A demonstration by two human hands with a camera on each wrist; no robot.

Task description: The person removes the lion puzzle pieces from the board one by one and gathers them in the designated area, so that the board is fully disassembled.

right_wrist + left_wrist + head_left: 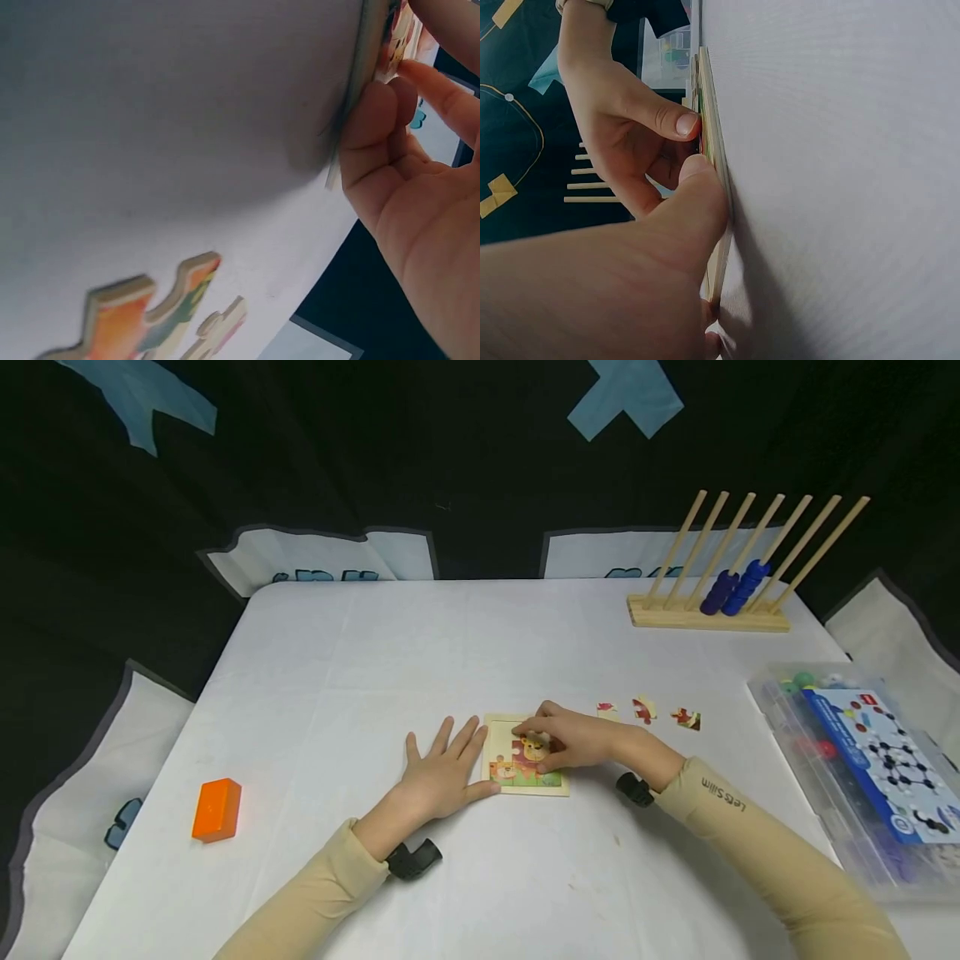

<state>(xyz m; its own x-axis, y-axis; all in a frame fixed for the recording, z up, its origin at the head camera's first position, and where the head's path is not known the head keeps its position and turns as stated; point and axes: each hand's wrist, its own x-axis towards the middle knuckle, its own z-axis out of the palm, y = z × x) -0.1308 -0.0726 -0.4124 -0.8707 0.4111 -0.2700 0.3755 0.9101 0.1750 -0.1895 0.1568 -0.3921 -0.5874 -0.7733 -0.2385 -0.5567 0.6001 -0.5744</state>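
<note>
A small wooden jigsaw puzzle [553, 792] in a pale frame lies on the table, partly filled with animal-picture pieces; its upper left shows bare wood. My left hand [442, 781] rests at the frame's left edge with fingers spread, the thumb along the lower edge. Over the right side, my right hand [573, 739] has its bent index finger and thumb around a puzzle piece [534, 748] with a lion face. In the left wrist view the right thumb [686, 124] touches the picture surface. The right hand hides part of the puzzle's right side.
Three loose puzzle pieces [643, 709] lie right of the frame. Farther back stands a wooden peg rack [708, 620] with blue beads. A clear plastic box [795, 752] with a blue-and-white booklet [892, 760] sits at right, an orange block [217, 810] at left.
</note>
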